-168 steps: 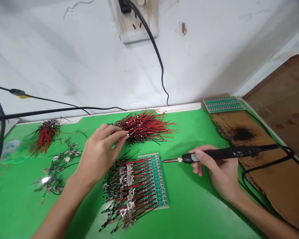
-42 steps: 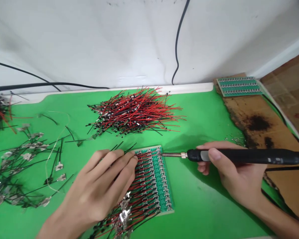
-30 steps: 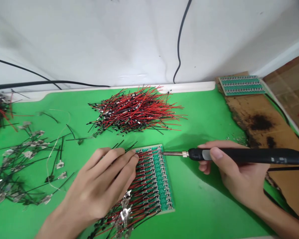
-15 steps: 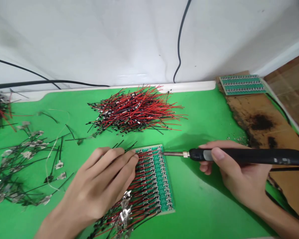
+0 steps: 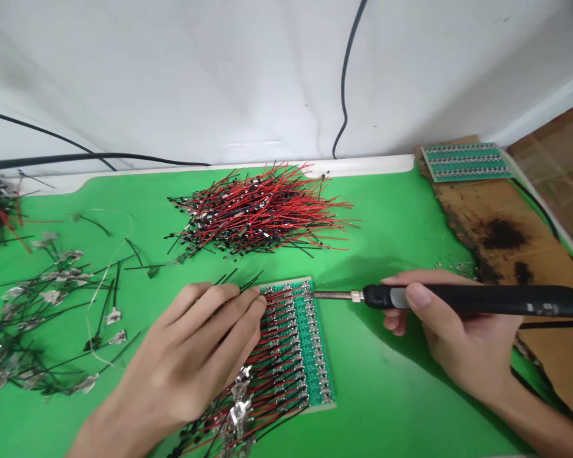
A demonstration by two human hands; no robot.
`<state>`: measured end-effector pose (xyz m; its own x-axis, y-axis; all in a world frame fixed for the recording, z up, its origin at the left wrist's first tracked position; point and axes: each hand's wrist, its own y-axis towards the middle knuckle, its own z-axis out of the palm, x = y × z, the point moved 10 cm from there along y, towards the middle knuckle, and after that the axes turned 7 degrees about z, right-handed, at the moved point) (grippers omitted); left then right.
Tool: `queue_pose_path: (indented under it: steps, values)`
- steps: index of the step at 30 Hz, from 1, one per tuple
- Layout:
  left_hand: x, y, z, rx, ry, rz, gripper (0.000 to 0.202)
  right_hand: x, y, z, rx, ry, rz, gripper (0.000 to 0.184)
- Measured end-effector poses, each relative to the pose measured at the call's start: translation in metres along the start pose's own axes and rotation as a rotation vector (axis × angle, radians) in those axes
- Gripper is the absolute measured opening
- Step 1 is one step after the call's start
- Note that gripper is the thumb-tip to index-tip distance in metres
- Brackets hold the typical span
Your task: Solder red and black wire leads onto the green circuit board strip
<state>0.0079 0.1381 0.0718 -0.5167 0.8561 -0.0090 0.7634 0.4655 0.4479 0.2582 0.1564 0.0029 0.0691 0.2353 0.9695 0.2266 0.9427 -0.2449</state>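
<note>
A green circuit board [image 5: 310,356] lies on the mat, with a row of red and black wires attached across it and metal parts at their lower left ends. My left hand [image 5: 195,343] is closed over the board's upper left edge, its fingers pressed together around red wire [image 5: 281,296]; the fingertips are partly hidden. In my right hand [image 5: 453,337] is a black soldering iron [image 5: 477,299], held level with the thumb on top. The iron's tip points left and meets the solder pads at the board's upper right corner.
Behind the board lies a pile of red and black wires [image 5: 267,213]. Black-wired metal pieces [image 5: 52,296] are scattered at left. A second board [image 5: 465,162] rests on scorched cardboard [image 5: 544,222] at right. Black cables [image 5: 346,83] run along the white wall.
</note>
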Motion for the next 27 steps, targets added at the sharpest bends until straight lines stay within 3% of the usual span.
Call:
queue_pose_path:
  steps: [27]
  values:
    - [0.0000,-0.0009,0.0005,-0.012,-0.007,-0.008,0.024,-0.0033,0.0004,-0.0009,0.040,-0.003,-0.012,0.019]
